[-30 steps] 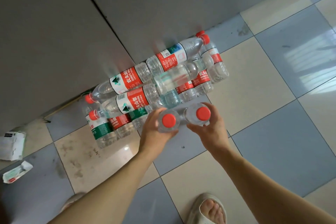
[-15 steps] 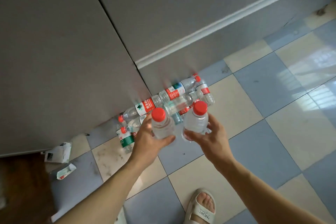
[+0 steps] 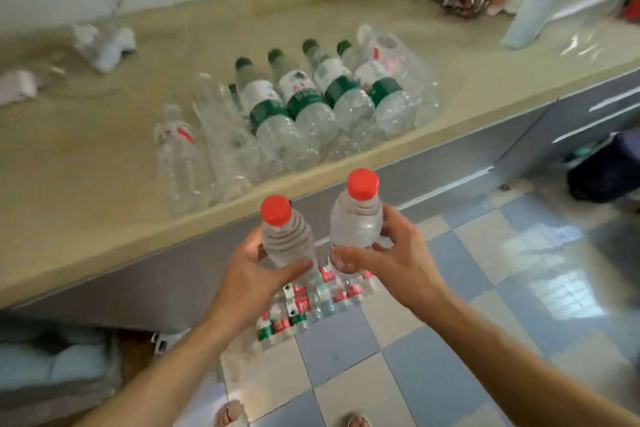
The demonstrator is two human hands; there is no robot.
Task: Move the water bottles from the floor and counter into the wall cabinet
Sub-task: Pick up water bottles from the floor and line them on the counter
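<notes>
your left hand point(image 3: 252, 274) grips one red-capped bottle point(image 3: 285, 239) and your right hand point(image 3: 391, 253) grips another point(image 3: 356, 218), both upright beside the counter point(image 3: 104, 218). more bottles point(image 3: 311, 305) lie on the floor below.

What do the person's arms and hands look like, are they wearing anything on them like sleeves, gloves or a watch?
Both forearms are bare as far as the picture shows, with no sleeves in view. The left hand and the right hand wear no gloves, and no watch, bracelet or ring shows on the wrists or visible fingers. No markings stand out. The picture is somewhat blurred, so fine detail cannot be told.
</notes>
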